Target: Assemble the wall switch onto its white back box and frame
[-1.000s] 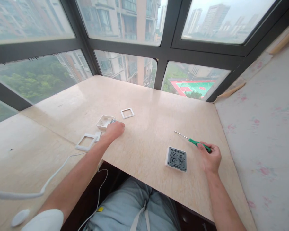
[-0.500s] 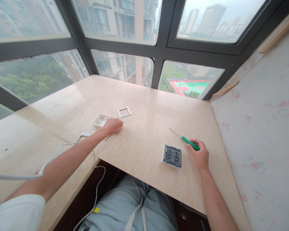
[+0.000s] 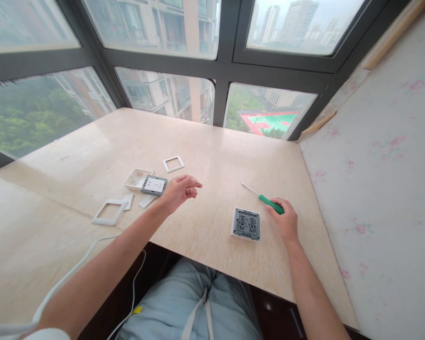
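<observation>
My left hand (image 3: 181, 191) is raised over the counter, thumb and forefinger pinched together at a tiny dark thing too small to name. My right hand (image 3: 286, 220) wraps round the green handle of a screwdriver (image 3: 271, 204), its metal shaft pointing up and left. Between the hands, nearer my right, a grey-faced wall switch (image 3: 247, 223) sits on a white box. Just left of my left hand, a socket panel (image 3: 153, 185) with a white face and grey rim leans against an open white back box (image 3: 136, 177).
One white frame (image 3: 173, 164) lies beyond my left hand and another (image 3: 109, 212) to the left, beside white cover plates (image 3: 148, 200). A white cable (image 3: 76, 269) runs by my left arm. Windows border the counter (image 3: 205, 217); a papered wall (image 3: 371, 203) stands at right.
My left hand has moved right, away from the white box, uncovering the socket panel and cover plates. My right hand still holds the screwdriver. The whole view has shifted a little.
</observation>
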The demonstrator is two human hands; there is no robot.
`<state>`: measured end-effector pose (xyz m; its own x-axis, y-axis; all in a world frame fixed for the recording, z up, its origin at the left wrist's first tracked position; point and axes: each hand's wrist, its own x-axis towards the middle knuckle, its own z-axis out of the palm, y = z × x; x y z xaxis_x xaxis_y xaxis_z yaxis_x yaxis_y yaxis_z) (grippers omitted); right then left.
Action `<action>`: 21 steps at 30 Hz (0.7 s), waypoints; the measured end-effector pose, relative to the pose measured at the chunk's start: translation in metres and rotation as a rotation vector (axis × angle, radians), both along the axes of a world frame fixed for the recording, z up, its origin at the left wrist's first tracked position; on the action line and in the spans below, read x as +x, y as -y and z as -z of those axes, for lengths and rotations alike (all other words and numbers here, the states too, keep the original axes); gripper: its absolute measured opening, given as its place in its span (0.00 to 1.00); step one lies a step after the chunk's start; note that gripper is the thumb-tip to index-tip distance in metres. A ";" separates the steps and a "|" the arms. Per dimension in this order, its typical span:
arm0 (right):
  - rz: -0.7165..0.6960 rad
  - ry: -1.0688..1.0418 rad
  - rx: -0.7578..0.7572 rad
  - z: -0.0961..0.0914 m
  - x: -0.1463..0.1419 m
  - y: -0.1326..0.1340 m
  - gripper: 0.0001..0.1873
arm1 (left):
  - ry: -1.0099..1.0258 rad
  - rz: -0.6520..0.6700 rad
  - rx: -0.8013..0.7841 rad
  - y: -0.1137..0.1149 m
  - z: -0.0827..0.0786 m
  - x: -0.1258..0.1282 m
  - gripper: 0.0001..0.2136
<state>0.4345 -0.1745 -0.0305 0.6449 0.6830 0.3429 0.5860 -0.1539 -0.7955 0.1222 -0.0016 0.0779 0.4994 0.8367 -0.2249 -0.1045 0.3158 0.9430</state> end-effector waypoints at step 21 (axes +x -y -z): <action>-0.016 0.010 0.031 0.001 -0.001 0.000 0.09 | -0.381 0.383 0.918 0.068 0.038 0.061 0.05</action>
<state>0.4336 -0.1746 -0.0312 0.6306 0.6818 0.3707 0.5964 -0.1201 -0.7937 0.1829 -0.0694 0.0396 0.7951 0.5670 0.2152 0.2036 -0.5838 0.7860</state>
